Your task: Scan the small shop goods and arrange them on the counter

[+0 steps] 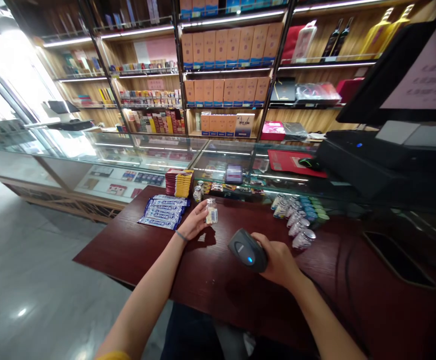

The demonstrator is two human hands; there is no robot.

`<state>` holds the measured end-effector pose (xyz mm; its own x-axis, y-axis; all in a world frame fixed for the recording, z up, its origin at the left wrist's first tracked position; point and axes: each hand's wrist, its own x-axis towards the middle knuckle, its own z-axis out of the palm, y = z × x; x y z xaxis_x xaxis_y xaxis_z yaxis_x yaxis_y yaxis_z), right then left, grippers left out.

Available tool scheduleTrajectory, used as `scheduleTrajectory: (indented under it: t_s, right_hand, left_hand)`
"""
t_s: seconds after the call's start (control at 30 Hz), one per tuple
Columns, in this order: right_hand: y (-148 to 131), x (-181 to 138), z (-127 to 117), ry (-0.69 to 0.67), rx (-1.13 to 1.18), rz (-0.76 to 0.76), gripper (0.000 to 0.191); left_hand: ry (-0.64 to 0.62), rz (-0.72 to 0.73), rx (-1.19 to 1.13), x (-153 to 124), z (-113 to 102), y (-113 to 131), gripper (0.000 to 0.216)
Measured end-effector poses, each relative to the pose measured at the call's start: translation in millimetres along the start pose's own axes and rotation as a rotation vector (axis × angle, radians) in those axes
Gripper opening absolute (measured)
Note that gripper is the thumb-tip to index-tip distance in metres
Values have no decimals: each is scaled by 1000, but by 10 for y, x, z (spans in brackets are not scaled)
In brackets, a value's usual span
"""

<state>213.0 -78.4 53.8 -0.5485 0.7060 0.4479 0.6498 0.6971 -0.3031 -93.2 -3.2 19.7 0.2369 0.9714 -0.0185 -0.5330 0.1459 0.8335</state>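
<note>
Over the dark red wooden counter (143, 250), my left hand (196, 221) grips a small clear jar (211, 212) with a silvery lid, pale contents and a label turned partly my way. My right hand (278, 260) is wrapped round a black barcode scanner (248, 250) with a blue light, its front end toward the jar. Two similar small jars (198, 192) stand just beyond my left hand. To the right of the scanner lie several lidded jars (297, 222) in a slanting row, beside blue and green containers (313, 207).
Blue-and-white packets (164, 211) and a stack of red and yellow boxes (179, 183) sit at the counter's left. A glass display case (146, 150) runs behind. A dark phone-like slab (398, 260) and a black register with screen (383, 160) stand right.
</note>
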Motion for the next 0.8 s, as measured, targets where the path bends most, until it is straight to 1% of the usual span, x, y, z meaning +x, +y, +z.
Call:
scheduleTrajectory:
  t_s: [0.1, 0.17, 0.27, 0.37, 0.53, 0.7, 0.8]
  right_hand:
    - [-6, 5, -8, -42, -22, -21, 41]
    - [-8, 4, -16, -52, -23, -21, 36]
    - [-14, 3, -29, -35, -20, -10, 38]
    - [-19, 3, -37, -1, -17, -2, 43]
    - [-14, 6, -35, 35, -23, -6, 45]
    - [3, 5, -21, 104, -27, -49, 43]
    - [23, 0, -14, 163, -31, -87, 42]
  left_hand:
    - [-2, 33, -3, 29, 9, -17, 55]
    - [4, 54, 1, 41, 12, -24, 50]
    - [8, 34, -5, 27, 7, -14, 53]
    - [-5, 25, -71, -10, 7, 14, 55]
    - [-20, 54, -173, -42, 30, 48, 41]
    - [65, 110, -232, 2, 34, 45, 35]
    - [128, 95, -287, 61, 20, 31, 24]
